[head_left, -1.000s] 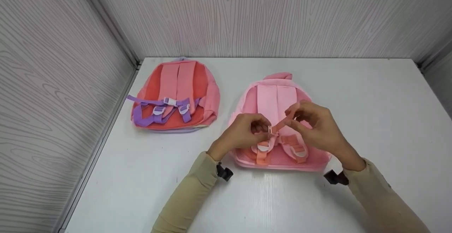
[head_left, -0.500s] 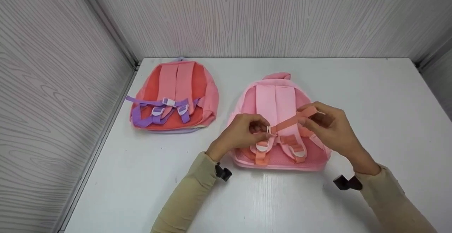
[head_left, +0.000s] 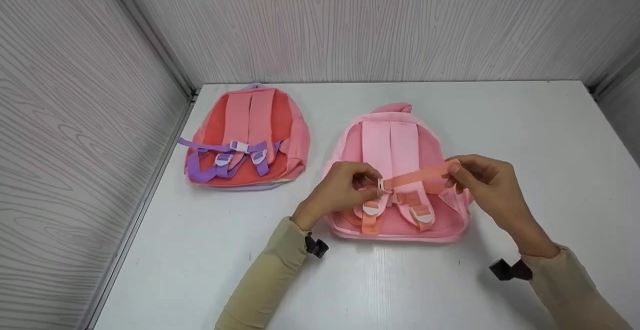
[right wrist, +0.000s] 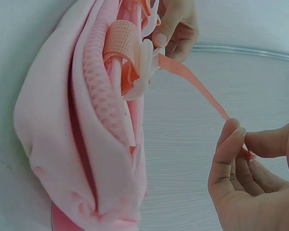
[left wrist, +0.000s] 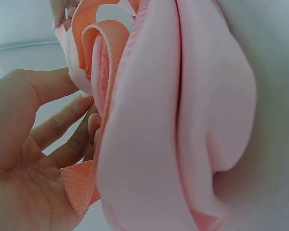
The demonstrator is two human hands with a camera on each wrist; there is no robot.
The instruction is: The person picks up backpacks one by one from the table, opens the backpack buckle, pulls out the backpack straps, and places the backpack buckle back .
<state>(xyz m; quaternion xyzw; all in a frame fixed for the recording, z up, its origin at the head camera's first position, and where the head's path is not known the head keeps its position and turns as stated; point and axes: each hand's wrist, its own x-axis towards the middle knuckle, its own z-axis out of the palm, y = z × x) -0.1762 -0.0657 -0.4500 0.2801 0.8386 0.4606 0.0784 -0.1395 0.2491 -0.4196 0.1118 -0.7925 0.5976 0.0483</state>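
A light pink backpack [head_left: 377, 142] lies with its shoulder straps facing up. My left hand [head_left: 345, 186] pinches a small white buckle [head_left: 381, 185] above the straps. From that buckle an orange webbing strap [head_left: 417, 175] runs out to the right, where my right hand [head_left: 492, 187] pinches its end between thumb and fingers. In the right wrist view the strap [right wrist: 197, 86] stretches between both hands, away from the bag. White strap adjusters [head_left: 423, 215] with orange webbing sit lower on the bag. In the left wrist view the webbing and bag partly hide the left fingertips.
A second backpack [head_left: 282, 120], coral and red with purple webbing [head_left: 202, 172], lies to the left on the white table [head_left: 200, 270]. Grey wood-grain panels [head_left: 320, 25] stand behind the table and at its sides.
My right hand has moved right and slightly down, drawing a longer length of orange strap out from the buckle. The left hand has held its place at the buckle.
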